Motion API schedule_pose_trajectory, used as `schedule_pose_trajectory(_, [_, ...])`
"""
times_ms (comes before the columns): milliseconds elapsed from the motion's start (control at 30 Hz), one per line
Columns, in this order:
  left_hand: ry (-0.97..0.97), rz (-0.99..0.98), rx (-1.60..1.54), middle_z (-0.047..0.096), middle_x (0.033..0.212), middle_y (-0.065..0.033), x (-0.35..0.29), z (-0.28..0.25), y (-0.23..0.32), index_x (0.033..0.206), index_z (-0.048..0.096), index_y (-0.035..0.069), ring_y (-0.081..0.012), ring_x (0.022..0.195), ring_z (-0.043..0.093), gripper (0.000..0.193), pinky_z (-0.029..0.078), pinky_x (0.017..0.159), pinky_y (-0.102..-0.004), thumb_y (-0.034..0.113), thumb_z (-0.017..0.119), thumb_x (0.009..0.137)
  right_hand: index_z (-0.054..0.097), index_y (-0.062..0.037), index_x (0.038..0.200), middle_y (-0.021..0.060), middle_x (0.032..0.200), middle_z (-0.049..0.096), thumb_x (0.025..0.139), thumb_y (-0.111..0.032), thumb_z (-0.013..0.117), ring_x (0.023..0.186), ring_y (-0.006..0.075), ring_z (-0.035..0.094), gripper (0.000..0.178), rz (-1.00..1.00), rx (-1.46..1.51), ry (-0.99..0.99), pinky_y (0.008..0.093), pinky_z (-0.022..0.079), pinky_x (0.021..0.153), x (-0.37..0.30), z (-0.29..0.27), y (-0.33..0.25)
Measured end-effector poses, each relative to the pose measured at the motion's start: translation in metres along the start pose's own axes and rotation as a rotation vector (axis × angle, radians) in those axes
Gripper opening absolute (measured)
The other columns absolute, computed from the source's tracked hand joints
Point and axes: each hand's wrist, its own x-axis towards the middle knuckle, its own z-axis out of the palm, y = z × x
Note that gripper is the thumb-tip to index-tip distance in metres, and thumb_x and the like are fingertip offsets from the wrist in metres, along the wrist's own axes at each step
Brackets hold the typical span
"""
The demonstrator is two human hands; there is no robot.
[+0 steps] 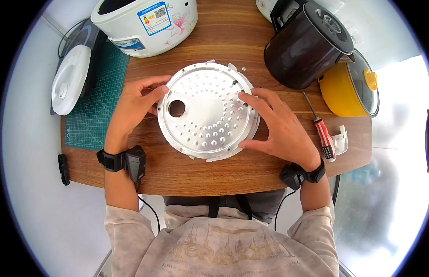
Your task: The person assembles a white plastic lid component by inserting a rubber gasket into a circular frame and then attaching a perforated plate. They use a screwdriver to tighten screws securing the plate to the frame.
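A round silver metal plate (210, 108) with rows of dimples and a round hole near its left side is between my hands, over the table's middle. Small tabs stick out from its rim, and a few dark spots, perhaps screws or holes, show at the upper right. My left hand (143, 97) grips the left rim, thumb at the edge. My right hand (279, 122) spans the right rim, its forefinger and thumb touching the plate. Whether the plate lies flat or is slightly lifted I cannot tell. Both wrists wear black strapped devices.
A white flowered cooker body (187, 27) stands at the back left. Beside it are a green cutting mat (94, 115) and a white lid (71, 81). To the right are a dark kettle (293, 53), a yellow pot (337, 94), a red-handled screwdriver (324, 136) and a white plastic piece (341, 140).
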Motion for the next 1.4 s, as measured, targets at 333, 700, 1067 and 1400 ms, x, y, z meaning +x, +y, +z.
schedule_pose_trajectory(333, [0.054,0.043,-0.010,0.073,0.093,-0.0059,0.004,0.000,-0.001,0.127,0.070,0.003,-0.0086,0.076,0.066,0.031,0.057,0.060,-0.0223,0.016,0.067,0.100,0.051,-0.0167,0.145,0.0153,0.132,0.053,0.074,-0.037,0.088,0.098,0.0328,0.060,0.082,-0.008,-0.021,0.034,0.0431,0.047,0.093,0.000,0.005,-0.006])
schedule_pose_trajectory(700, [0.074,0.041,-0.017,0.074,0.096,-0.0064,0.004,0.006,0.000,0.125,0.072,0.003,-0.0093,0.078,0.068,0.030,0.057,0.061,-0.0231,0.018,0.068,0.099,0.048,-0.0165,0.147,0.0143,0.131,0.053,0.073,-0.030,0.088,0.105,0.0347,0.060,0.086,-0.028,0.009,0.011,0.0432,0.049,0.095,0.001,0.000,-0.006])
schedule_pose_trajectory(1067, [0.062,0.052,-0.022,0.073,0.095,-0.0031,0.009,0.008,-0.010,0.126,0.070,0.004,-0.0069,0.075,0.065,0.031,0.053,0.059,-0.0203,0.023,0.065,0.102,0.040,-0.0177,0.153,0.0217,0.142,0.047,0.073,-0.031,0.088,0.124,0.0426,0.054,0.094,0.020,0.080,0.002,0.0457,0.050,0.101,0.001,0.002,0.000])
schedule_pose_trajectory(1400, [-0.088,-0.120,0.128,0.068,0.082,-0.0020,-0.004,-0.007,0.006,0.110,0.065,0.002,-0.0062,0.063,0.059,0.025,0.051,0.052,-0.0206,0.026,0.064,0.102,0.045,-0.0180,0.149,0.0200,0.147,0.050,0.073,-0.032,0.088,0.128,0.0413,0.054,0.088,0.021,0.007,0.010,0.0467,0.048,0.104,-0.002,0.001,-0.002])
